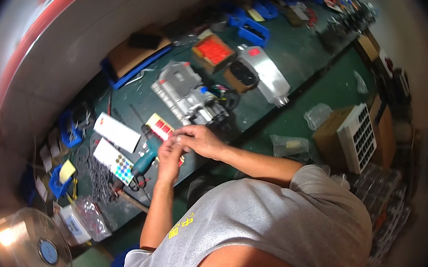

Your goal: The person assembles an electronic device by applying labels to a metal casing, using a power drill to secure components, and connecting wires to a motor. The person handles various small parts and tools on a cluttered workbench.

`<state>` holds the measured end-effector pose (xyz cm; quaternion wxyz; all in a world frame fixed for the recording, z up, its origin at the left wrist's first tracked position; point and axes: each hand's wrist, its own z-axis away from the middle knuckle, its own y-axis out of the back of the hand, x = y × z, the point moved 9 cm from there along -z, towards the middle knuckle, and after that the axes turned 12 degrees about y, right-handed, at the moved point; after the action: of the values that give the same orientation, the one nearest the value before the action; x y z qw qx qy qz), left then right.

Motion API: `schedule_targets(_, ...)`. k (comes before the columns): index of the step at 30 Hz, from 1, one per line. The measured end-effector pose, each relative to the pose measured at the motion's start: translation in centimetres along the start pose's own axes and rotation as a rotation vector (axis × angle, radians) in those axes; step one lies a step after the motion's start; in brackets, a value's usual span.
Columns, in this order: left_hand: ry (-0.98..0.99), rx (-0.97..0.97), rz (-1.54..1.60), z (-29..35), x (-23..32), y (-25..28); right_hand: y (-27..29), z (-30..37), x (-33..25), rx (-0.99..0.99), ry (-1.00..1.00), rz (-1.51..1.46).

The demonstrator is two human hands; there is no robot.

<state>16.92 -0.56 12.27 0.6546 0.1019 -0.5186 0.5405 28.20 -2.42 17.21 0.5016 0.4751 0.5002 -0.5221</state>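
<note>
My left hand (170,156) and my right hand (201,140) meet above the near edge of the green workbench (140,106). The fingertips of both are pinched close together; whatever is between them is too small to make out. Just beyond and beneath them lies a yellow sheet with red labels (160,126). A teal power drill (143,163) rests left of my left hand. Beside it are a white box (117,132) and a white sheet with round shiny stickers (123,168). Farther back stands a silver metal machine unit (185,94) with wires on its right side.
An open box of red parts (214,50) and a smooth silver housing (265,73) stand farther back. Blue bins (253,31) line the bench's far side. A fan (37,245) is at lower left. Cartons (333,128) and plastic bags (317,114) lie on the floor at right.
</note>
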Motion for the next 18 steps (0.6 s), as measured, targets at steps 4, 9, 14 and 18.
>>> schedule_targets(4, 0.109, -0.270, -0.144, -1.5, -5.3, -14.3, 11.8, 9.6, -0.5, 0.279, 0.030, -0.124)
schedule_targets(9, 0.146, -0.535, -0.431, -2.1, -13.0, -31.9, 28.1, 24.7, 1.7, 0.673, 0.037, -0.336)
schedule_targets(14, -0.063, -0.684, -0.721, -2.6, -17.2, -46.3, 38.1, 36.2, -0.8, 0.862, 0.159, -0.380)
schedule_targets(18, 0.072, -0.837, -0.596, -2.8, -19.2, -55.4, 43.4, 40.4, 0.6, 0.920, 0.246, -0.282)
